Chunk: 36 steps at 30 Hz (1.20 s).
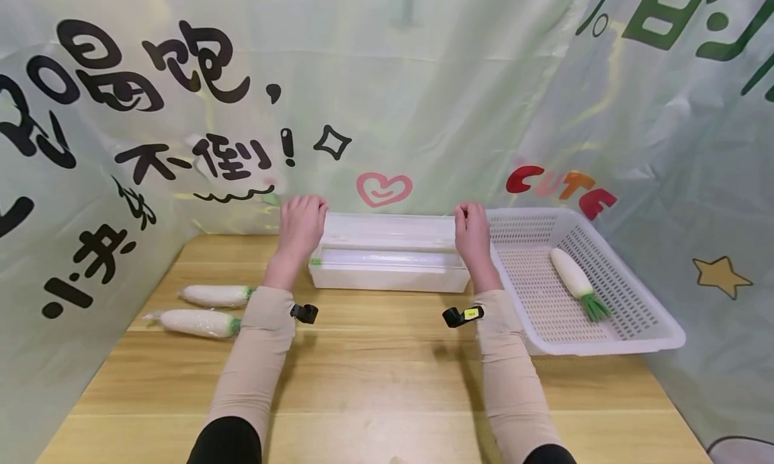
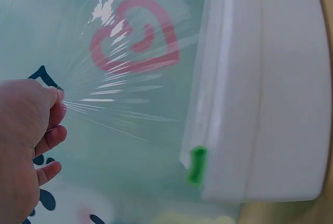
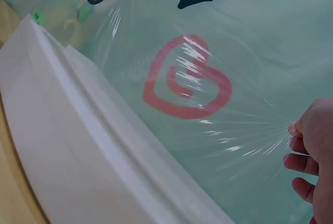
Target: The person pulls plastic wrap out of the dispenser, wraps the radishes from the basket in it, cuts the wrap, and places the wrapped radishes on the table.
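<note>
A clear sheet of plastic wrap (image 2: 119, 78) stretches up from a white wrap dispenser box (image 1: 387, 279) at the back of the table. My left hand (image 1: 302, 225) pinches one corner of the sheet between thumb and forefinger, above the box's left end. At the other corner my right hand (image 1: 473, 232) pinches the wrap too, and creases fan out from its fingertips in the right wrist view. Inside the box a roll (image 1: 390, 258) shows. A green slider (image 2: 197, 166) sits at the box's left end.
Two wrapped white radishes (image 1: 199, 323) lie on the wooden table (image 1: 375, 383) at the left. At the right, a white plastic basket (image 1: 526, 276) holds one radish (image 1: 571, 272) with green stems. A printed curtain (image 1: 423, 115) hangs right behind the box.
</note>
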Tool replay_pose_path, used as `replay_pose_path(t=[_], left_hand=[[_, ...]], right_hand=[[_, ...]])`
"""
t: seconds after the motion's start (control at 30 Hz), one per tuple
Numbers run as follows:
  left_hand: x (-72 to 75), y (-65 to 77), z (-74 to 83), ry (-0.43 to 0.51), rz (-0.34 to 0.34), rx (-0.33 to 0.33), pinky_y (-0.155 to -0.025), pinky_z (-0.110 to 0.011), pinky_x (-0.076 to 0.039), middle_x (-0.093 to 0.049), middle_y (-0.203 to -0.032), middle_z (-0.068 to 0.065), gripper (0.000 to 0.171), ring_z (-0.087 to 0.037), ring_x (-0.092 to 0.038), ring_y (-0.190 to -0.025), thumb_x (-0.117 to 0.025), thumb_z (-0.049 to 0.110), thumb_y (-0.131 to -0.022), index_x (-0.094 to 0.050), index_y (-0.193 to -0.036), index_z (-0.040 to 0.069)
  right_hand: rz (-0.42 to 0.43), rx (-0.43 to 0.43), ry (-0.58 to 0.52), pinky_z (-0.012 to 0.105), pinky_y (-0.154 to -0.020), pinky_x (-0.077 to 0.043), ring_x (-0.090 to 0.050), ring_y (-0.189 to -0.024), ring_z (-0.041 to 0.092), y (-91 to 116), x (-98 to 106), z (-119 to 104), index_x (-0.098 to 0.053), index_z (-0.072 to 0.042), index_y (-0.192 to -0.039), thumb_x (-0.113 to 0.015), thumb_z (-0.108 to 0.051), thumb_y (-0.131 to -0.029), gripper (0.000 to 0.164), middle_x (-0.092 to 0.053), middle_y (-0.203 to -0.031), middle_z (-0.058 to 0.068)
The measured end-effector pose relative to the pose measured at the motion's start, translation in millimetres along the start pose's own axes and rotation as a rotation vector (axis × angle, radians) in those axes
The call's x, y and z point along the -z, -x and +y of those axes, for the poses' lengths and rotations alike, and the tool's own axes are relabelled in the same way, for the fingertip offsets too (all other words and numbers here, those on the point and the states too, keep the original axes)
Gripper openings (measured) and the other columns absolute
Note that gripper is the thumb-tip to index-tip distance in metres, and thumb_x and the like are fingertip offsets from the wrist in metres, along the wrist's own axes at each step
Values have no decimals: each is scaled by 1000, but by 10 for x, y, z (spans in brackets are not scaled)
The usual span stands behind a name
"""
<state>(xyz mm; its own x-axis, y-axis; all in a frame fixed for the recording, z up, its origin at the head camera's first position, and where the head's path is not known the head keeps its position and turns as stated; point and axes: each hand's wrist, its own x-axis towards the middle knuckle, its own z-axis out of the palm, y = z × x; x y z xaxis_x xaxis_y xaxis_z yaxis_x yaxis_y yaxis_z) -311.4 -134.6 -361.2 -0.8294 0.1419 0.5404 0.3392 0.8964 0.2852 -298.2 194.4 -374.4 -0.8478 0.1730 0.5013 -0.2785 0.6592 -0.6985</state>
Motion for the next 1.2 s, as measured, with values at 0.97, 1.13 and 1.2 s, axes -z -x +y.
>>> replay_pose_path(t=[0.97,1.13,1.2], left_hand=[[717,-409,259,-78,188,-122,-101,-50,-37,-64,-107,-15,28,-35,-52,-106,-45,27,-103,-59,-107,3],[760,-422,274,-66,221,-135,-100,-50,-37,-64,-106,-15,25,-35,-53,-104,-46,24,-103,-60,-107,3],[778,-417,289,-60,229,-137,-100,-49,-36,-64,-106,-14,25,-35,-53,-104,-47,24,-103,-60,-107,4]], right_hand=[[54,153,100,46,-91,-45,-48,-99,37,-479,469,-604,-56,8,-107,-42,-17,-103,29,-53,-106,25],[59,161,112,46,-91,-44,-48,-100,38,-522,500,-650,-56,9,-106,-41,-16,-103,29,-53,-105,26],[65,162,109,47,-91,-44,-48,-100,38,-519,519,-671,-56,10,-106,-42,-15,-103,29,-53,-106,26]])
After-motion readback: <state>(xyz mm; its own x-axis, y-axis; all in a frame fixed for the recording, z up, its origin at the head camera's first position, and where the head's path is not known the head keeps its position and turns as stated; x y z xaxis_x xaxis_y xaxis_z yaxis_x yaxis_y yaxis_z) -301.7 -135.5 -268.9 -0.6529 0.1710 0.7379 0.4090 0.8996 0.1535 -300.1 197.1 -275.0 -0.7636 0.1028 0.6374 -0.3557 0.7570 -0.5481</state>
